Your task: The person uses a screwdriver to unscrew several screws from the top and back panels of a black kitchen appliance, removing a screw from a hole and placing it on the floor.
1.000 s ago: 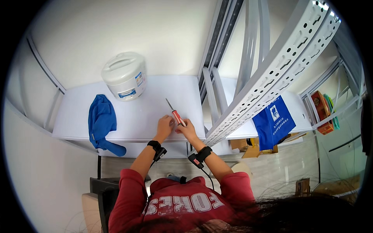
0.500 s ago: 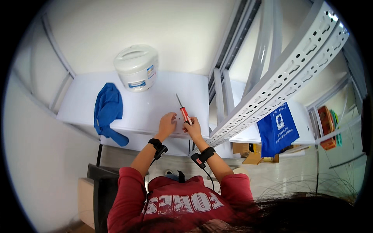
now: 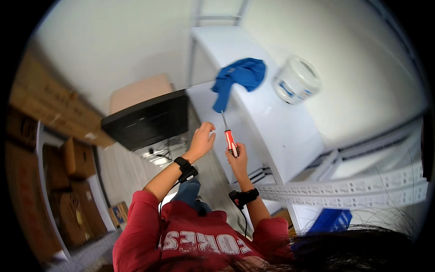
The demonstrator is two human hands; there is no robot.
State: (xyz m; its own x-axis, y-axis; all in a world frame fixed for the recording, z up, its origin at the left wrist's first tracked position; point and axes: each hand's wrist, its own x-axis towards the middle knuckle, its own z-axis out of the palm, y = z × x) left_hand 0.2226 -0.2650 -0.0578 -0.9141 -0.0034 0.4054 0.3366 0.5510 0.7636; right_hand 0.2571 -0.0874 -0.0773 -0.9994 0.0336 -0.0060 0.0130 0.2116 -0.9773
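My right hand (image 3: 238, 154) is wrapped round the red-and-white handle of a screwdriver (image 3: 230, 142), whose metal shaft points up toward a blue cloth (image 3: 244, 75). My left hand (image 3: 203, 138) is just to the left of it, fingers loosely curved and apart, with nothing seen in them. The cloth lies draped over the left edge of the white shelf (image 3: 272, 127), hanging toward a lower board. A white lidded plastic container (image 3: 294, 79) with blue labels stands on the shelf, to the right of the cloth.
A black monitor (image 3: 147, 120) stands at the left before a beige chair (image 3: 136, 90). Cardboard boxes (image 3: 79, 163) fill the far left, some on a white rack. A perforated metal upright (image 3: 344, 186) runs along the lower right, with a blue bag (image 3: 331, 220) below it.
The view has swung leftward, bringing the monitor and boxes in and shifting the shelf rightward. My right hand still holds the screwdriver; both hands now point toward the shelf's left side.
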